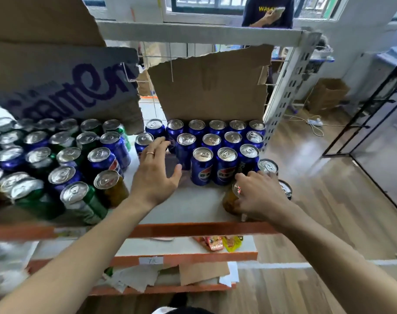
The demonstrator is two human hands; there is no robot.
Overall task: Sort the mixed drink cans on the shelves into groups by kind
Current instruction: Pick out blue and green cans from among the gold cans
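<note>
My left grip [155,171] is stretched out flat with the fingers spread, reaching in at the block of blue cans [224,155] that fills the right back of the white shelf [193,207]. My right grip [258,196] is curled round an amber can [230,200] standing at the shelf's right front corner. To the left stands a crowd of mixed cans [57,159], blue, green and amber together. The shelf has an orange front edge [193,228], a torn cardboard sheet [211,87] behind the blue cans and a grey perforated upright [290,87] on its right. Snack packets [218,243] lie on the lower shelf [181,245]. Beyond are a wooden floor [306,168], a window [204,5] and a person [267,12] in a dark shirt.
</note>
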